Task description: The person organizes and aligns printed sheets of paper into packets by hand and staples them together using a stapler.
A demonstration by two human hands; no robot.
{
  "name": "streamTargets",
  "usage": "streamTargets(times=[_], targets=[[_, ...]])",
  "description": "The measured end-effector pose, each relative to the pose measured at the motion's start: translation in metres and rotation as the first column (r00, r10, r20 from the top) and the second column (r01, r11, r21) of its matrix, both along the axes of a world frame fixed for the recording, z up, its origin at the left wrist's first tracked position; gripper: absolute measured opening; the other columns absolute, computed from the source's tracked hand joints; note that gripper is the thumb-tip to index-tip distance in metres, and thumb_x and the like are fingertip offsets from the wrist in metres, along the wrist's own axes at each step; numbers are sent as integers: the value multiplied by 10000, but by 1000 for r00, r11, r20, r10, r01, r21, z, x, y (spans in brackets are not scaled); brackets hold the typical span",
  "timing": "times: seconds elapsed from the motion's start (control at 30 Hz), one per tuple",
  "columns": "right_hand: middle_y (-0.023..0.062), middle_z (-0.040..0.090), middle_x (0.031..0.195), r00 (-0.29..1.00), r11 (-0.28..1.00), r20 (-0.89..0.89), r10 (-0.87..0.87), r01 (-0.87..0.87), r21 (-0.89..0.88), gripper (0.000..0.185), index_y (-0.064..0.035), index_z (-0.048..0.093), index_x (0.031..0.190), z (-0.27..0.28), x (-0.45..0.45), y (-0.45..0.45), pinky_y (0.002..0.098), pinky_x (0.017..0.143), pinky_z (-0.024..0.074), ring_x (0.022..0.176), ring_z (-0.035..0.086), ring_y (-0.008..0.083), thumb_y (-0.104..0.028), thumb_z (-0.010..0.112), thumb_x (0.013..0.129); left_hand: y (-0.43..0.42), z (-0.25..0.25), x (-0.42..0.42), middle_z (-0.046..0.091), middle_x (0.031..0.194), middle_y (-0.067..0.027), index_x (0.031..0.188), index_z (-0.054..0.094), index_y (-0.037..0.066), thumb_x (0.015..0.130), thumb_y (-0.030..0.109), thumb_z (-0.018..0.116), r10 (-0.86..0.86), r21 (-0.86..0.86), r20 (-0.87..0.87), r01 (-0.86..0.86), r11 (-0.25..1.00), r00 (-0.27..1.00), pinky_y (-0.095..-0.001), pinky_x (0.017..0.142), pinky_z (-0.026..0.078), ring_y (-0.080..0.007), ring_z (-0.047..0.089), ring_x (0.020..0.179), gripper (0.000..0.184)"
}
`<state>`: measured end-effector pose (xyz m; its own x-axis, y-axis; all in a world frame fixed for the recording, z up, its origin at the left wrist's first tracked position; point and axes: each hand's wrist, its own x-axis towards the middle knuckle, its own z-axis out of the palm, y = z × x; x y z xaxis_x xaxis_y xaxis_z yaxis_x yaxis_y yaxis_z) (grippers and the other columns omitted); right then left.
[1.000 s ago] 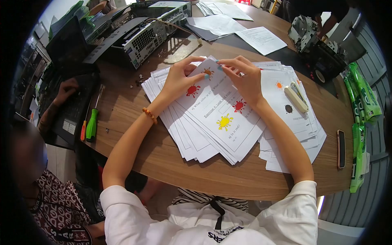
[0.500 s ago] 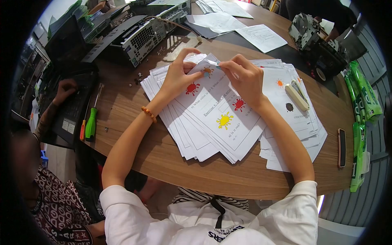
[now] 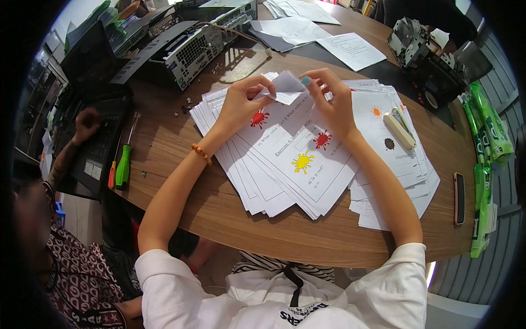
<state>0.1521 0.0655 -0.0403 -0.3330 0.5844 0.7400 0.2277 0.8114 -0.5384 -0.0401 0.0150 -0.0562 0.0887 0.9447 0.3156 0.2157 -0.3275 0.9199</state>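
Before me lies a fanned stack of printed worksheets (image 3: 285, 159) with coloured paint-splat pictures. Its top corner is lifted and folded over, showing the white back of a sheet. My left hand (image 3: 241, 104) is closed on the left side of this fold, thumb against fingers. At the fold's right end, my right hand (image 3: 333, 104) is closed, its thumb and fingertips pinching the paper corner. A second pile of worksheets (image 3: 372, 142) lies under and beside my right forearm. On that pile rests a cream stapler (image 3: 402, 130).
An open computer case (image 3: 200, 55) and a laptop (image 3: 93, 148) stand left, where another person's hand (image 3: 86, 125) rests. Screwdrivers (image 3: 123, 167) lie near it. On the right are a phone (image 3: 459, 198), green packets (image 3: 482, 192) and a black machine part (image 3: 424, 60). Loose papers (image 3: 350, 50) lie behind.
The lifted corner has been folded further toward me, so more of its white back shows. My right hand has shifted slightly up and right, its fingers less bent over the paper.
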Motion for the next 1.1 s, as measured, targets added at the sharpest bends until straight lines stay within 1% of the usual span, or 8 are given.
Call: streamTargets(times=[0.03, 0.27, 0.43, 0.7, 0.8, 0.87, 0.97, 1.1], targets=[[13, 613, 754, 996, 981, -91, 13, -31, -191, 115, -91, 623, 805, -1, 0, 4, 228, 489, 419, 569, 540, 80, -149, 679, 723, 0, 0, 0, 617, 780, -40, 832, 542, 24, 764, -32, 584, 9, -8, 7, -9, 1000, 1000, -168, 661, 440, -55, 571, 743, 98], [23, 638, 784, 1000, 955, -10, 29, -31, -296, 223, -52, 628, 834, -11, 5, 16, 196, 556, 403, 580, 504, 65, -189, 722, 685, -2, 4, 3, 614, 770, -31, 802, 559, 0, 730, -67, 576, 5, 16, 33, -5, 1000, 999, -177, 689, 446, -62, 569, 757, 100], [8, 616, 725, 993, 845, 62, 104, -55, -532, 146, -49, 641, 812, -7, 9, 18, 168, 514, 374, 607, 488, 28, -142, 702, 718, -4, 7, 5, 607, 760, -24, 787, 560, -7, 713, -81, 567, 24, 9, 14, -24, 1000, 1000, -178, 697, 442, -55, 557, 752, 105], [16, 597, 704, 996, 968, 91, 10, 13, -250, 62, -14, 663, 788, -7, 5, 7, 189, 539, 401, 606, 494, 57, -32, 652, 730, -5, 7, 4, 600, 742, -24, 775, 556, 3, 709, -69, 571, 47, -3, -33, -47, 999, 998, -181, 653, 428, -45, 544, 710, 98], [23, 600, 724, 995, 983, 99, 3, 15, -185, 65, -12, 661, 793, -6, 5, 3, 194, 556, 416, 611, 507, 71, -12, 641, 731, -5, 6, 4, 606, 742, -30, 859, 535, 27, 723, -64, 576, 29, 0, -48, -29, 1000, 998, -179, 635, 423, -47, 544, 692, 168], [21, 599, 723, 993, 983, 120, -17, 39, -181, 66, -11, 660, 791, -3, 5, 1, 197, 563, 424, 617, 520, 79, -11, 643, 727, -7, 9, 9, 616, 750, -40, 954, 494, 54, 740, -51, 590, 58, -25, 129, -55, 998, 990, -171, 616, 414, -48, 549, 687, 258], [-8, 588, 690, 998, 992, 65, -25, 33, -125, 36, -95, 650, 723, -10, 4, 6, 250, 507, 408, 533, 540, 123, -129, 640, 723, -3, 4, 5, 624, 765, -49, 1005, 462, 70, 752, -44, 597, 26, 7, 29, -26, 1000, 999, -164, 606, 407, -49, 556, 704, 308], [-8, 588, 683, 997, 991, 70, -30, 39, -129, 53, -88, 649, 719, -7, 4, 3, 254, 505, 411, 531, 539, 122, -140, 643, 727, -3, 3, 4, 623, 764, -49, 968, 475, 59, 757, -47, 590, 26, 30, 27, -27, 999, 999, -164, 601, 405, -48, 558, 711, 263]])
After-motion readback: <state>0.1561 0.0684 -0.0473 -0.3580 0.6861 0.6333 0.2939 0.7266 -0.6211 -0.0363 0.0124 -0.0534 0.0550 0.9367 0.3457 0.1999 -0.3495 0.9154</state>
